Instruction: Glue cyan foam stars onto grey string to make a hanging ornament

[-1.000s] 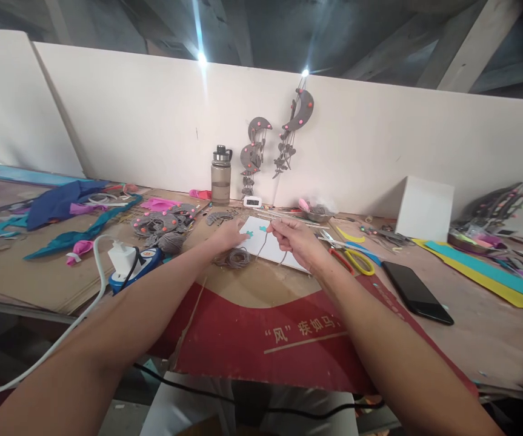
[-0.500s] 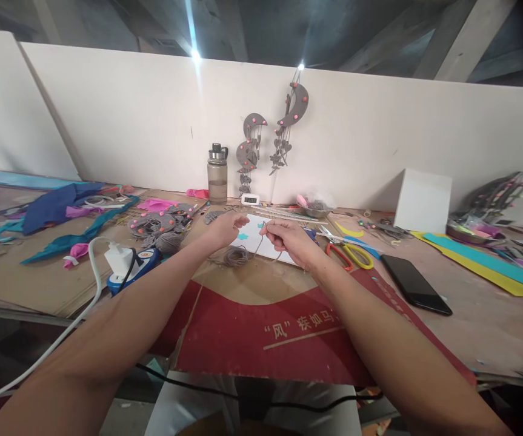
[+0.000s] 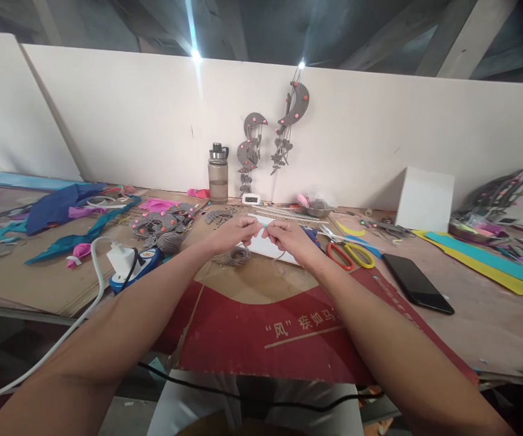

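My left hand (image 3: 242,232) and my right hand (image 3: 286,237) meet over a white board (image 3: 263,244), fingertips nearly touching. Both are closed in a pinch. From my right hand a strand of grey yarn (image 3: 281,257) hangs toward the board. What the left fingertips pinch is too small to make out. A speck of teal shows between the hands, on the board or in the fingers; I cannot tell which. Just below my left hand lies a loose coil of grey yarn (image 3: 238,255).
Scissors with red and yellow handles (image 3: 359,255) and a phone (image 3: 417,283) lie right. At left are a power strip (image 3: 134,270), grey felt pieces with pink beads (image 3: 163,223) and coloured cloth. Behind stands a bottle (image 3: 218,174); felt moon hangings (image 3: 298,104) are on the wall.
My left hand has moved right and its fingers have closed in a pinch beside my right hand. My right hand stays nearly in place. The teal shapes on the board are now mostly hidden.
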`<state>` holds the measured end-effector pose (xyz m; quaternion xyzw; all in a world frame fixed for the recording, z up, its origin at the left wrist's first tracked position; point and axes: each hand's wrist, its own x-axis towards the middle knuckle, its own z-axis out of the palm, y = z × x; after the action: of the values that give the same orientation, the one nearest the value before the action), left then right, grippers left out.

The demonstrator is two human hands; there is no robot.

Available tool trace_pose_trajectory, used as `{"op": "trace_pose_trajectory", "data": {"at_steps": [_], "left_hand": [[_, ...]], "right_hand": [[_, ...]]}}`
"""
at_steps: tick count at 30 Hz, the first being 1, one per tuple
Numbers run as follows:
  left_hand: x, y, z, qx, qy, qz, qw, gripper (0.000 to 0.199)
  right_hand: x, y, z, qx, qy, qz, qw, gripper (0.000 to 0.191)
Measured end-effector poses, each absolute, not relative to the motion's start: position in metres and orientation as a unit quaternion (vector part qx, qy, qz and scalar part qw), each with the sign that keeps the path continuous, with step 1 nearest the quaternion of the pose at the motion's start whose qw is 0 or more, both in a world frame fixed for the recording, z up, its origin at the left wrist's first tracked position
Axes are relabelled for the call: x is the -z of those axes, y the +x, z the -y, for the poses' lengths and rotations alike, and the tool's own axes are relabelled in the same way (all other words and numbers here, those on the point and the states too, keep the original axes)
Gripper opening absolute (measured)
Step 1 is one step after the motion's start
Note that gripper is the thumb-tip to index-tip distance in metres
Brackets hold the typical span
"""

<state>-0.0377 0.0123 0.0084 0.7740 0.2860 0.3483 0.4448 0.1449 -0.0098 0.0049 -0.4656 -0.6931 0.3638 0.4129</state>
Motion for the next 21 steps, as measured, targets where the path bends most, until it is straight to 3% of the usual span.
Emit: {"op": "trace_pose_trajectory", "data": {"at_steps": [4, 12, 21], "left_hand": [[-0.012, -0.039, -0.013, -0.451, 0.652, -0.248, 0.557, 0.036], [-0.029, -0.059, -0.026, -0.638, 0.434, -0.15, 0.619, 0.029], [-0.047, -0.107, -0.041, -0.763, 0.265, -0.083, 0.584, 0.029]], "right_hand": [[-0.008, 0.147, 0.009, -0.36, -0.466, 0.689, 0.423, 0.018], [-0.009, 0.152, 0.007, -0.363, -0.497, 0.671, 0.413, 0.017], [-0.009, 0.166, 0.001, -0.295, -0.576, 0.698, 0.306, 0.017]]}}
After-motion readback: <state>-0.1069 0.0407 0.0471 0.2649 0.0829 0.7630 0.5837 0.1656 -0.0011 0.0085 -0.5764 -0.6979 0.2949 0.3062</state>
